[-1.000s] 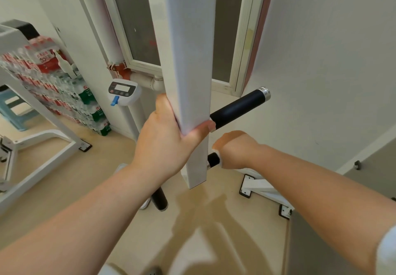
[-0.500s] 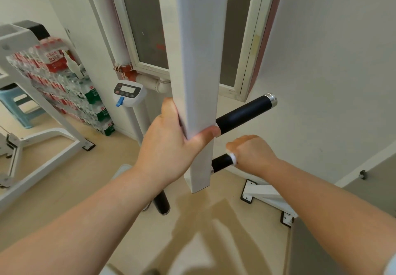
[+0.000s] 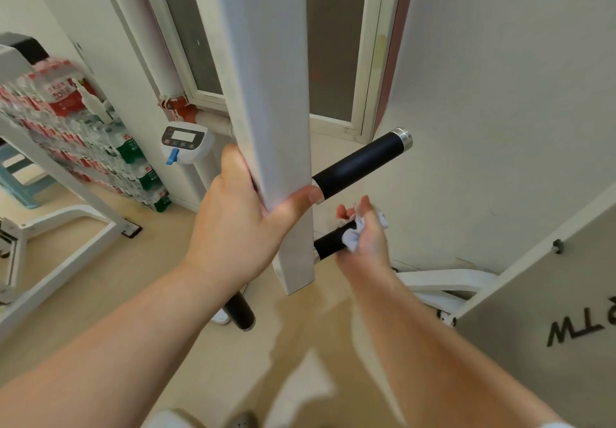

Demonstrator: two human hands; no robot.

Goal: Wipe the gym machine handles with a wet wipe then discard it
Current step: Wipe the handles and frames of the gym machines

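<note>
The crumpled white wet wipe (image 3: 352,239) sits in the palm of the right hand (image 3: 365,237), whose fingers curl round it against the outer end of the lower black cylindrical handle (image 3: 330,242). The left hand (image 3: 246,224) is clamped on the white square machine post (image 3: 276,94). Just above, the upper black handle with silver end cap (image 3: 361,164) projects to the right. The shrink-wrapped packs of bottled water (image 3: 66,117) are stacked at far left.
</note>
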